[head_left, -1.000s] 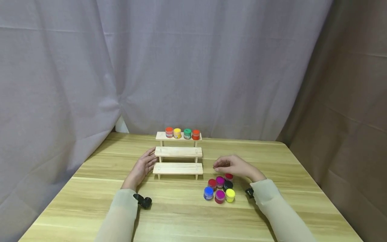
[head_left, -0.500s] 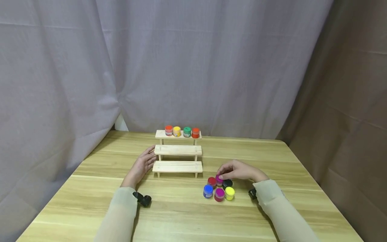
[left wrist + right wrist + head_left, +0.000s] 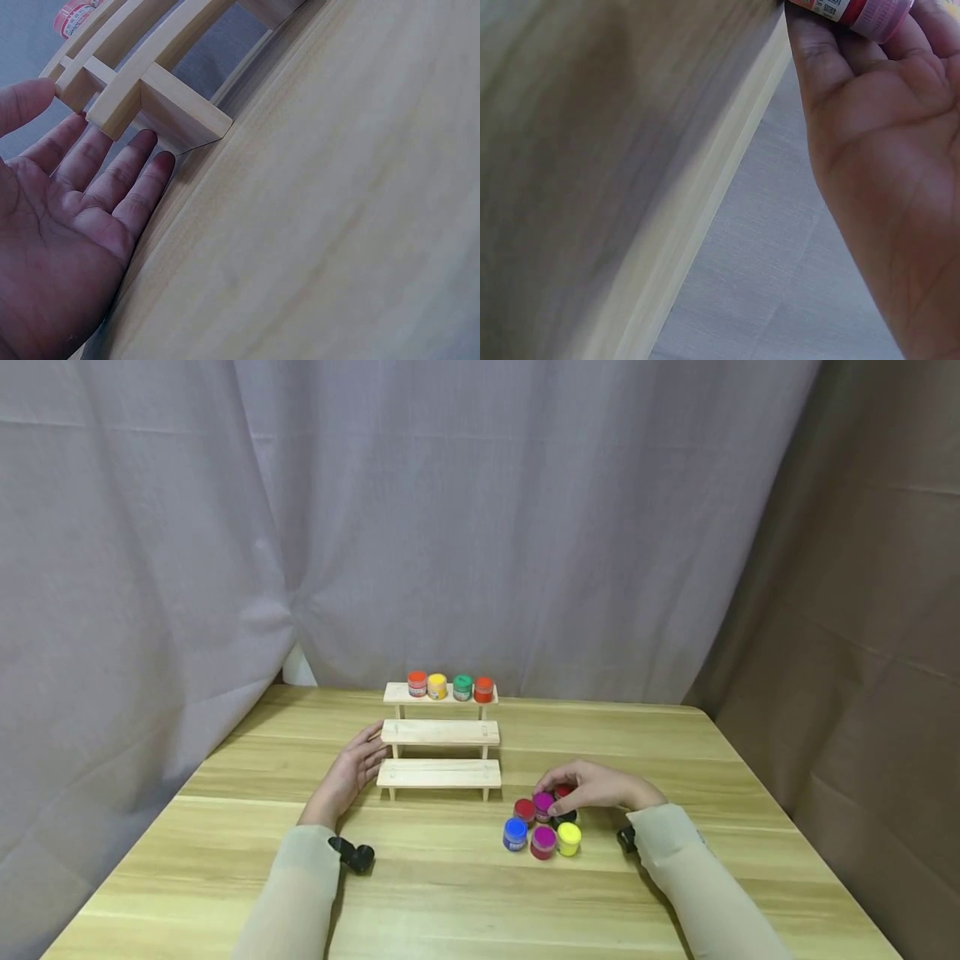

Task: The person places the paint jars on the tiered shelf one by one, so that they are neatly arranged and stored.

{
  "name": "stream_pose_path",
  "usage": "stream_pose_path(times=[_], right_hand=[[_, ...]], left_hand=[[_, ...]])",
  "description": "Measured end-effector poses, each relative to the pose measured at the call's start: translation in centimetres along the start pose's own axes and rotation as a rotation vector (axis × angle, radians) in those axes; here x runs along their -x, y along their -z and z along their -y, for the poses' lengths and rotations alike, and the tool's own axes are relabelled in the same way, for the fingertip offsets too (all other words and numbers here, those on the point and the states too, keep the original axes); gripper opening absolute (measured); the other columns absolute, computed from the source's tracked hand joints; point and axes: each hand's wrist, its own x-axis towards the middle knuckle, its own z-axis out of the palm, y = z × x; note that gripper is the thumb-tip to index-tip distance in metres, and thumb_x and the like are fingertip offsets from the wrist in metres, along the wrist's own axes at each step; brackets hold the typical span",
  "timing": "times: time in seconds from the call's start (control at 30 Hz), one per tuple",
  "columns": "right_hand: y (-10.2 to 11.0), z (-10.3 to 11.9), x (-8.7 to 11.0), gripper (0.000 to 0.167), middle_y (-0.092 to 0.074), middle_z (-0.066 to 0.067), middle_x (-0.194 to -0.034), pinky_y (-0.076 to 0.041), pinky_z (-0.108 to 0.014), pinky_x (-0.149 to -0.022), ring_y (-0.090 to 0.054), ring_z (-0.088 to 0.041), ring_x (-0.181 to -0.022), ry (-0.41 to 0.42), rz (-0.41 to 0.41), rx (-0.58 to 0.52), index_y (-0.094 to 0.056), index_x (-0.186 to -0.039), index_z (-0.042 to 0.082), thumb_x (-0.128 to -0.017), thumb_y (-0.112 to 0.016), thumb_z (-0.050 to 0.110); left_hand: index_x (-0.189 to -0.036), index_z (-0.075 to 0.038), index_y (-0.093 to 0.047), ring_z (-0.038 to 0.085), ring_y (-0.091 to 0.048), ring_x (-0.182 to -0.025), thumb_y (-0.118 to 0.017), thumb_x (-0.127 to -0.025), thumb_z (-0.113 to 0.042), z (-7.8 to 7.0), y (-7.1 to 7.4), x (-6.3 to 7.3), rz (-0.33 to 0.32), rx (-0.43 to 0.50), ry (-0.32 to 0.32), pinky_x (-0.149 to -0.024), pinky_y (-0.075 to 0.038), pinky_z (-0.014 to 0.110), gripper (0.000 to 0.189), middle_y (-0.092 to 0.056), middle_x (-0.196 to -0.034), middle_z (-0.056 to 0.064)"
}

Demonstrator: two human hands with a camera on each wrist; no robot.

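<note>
While the left hand [image 3: 350,777] lies extended at the left end of the shelf [image 3: 440,732], the right hand [image 3: 596,783], nearer, has the rear purple jar [image 3: 543,802], below-right of head-view centre, at its fingertips; grip unconfirmed.

No text legible, printed labels [image 3: 827,7] on jars [image 3: 877,16], lettering too small or blurred
</note>
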Motion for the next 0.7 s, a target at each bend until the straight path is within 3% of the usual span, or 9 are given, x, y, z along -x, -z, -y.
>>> stream_pose_path(times=[0.43, 0.7], right_hand=[[-0.32, -0.13, -0.13, 0.032, -0.07, 0.003, -0.108, -0.048, -0.038, -0.09, -0.061, -0.022, -0.101, -0.015, -0.019, 0.016, -0.07, -0.12, 0.02, -0.09, -0.076, 0.029], [-0.35, -0.13, -0.05, 0.038, -0.069, -0.001, -0.115, -0.046, -0.036, -0.092, -0.058, -0.021, -0.104, 0.009, -0.001, 0.024, -0.068, -0.125, 0.013, -0.09, -0.074, 0.023]], left_hand=[[-0.162, -0.015, -0.019, 0.033, -0.028, -0.147, -0.04, -0.107, -0.021, -0.12, -0.05, -0.09, 0.008, 0.004, -0.008, -0.12, -0.023, 0.046, 0.059, -0.025, -0.163, 0.017], [-0.162, -0.015, -0.019, 0.032, -0.028, -0.147, -0.04, -0.107, -0.021, 0.04, -0.07, 0.06, 0.006, 0.01, -0.001, -0.12, -0.022, 0.046, 0.059, -0.025, -0.163, 0.016]])
